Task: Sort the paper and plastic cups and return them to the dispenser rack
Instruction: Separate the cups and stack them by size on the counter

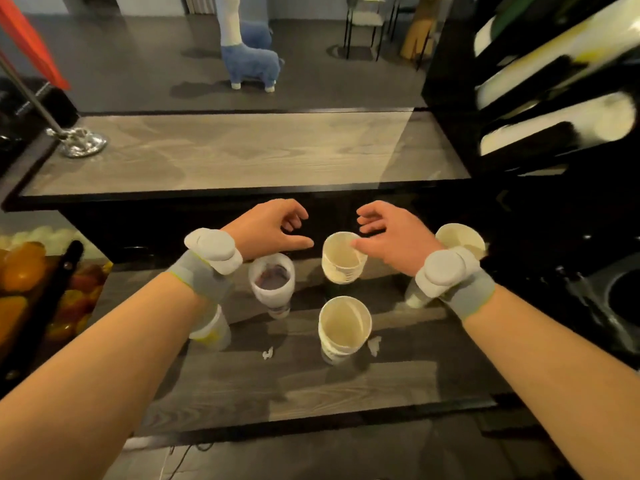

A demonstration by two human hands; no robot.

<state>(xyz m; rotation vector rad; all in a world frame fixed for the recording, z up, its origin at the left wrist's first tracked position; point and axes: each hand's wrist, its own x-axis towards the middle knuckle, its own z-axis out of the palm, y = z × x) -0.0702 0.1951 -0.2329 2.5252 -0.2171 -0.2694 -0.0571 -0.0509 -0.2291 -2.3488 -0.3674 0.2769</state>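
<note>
Several cups stand on the lower glass-topped counter [346,386]. A paper cup [343,258] sits just below my right hand [391,233], whose thumb touches or hovers at its rim. My left hand [273,226] hovers open to the left of that cup, fingers curled. A clear plastic cup [272,282] stands under my left wrist. Another paper cup [344,327] stands nearer me. A third paper cup [460,237] shows behind my right wrist. A plastic cup [211,330] is partly hidden under my left forearm. The black dispenser rack [540,109] with white cup stacks stands at the upper right.
A raised wooden counter [242,154] runs across behind the cups, with a chrome stand base [78,142] at its left. Fruit [31,282] lies at the left edge. A dark sink [620,299] is at the right. Small white scraps [268,353] lie on the glass.
</note>
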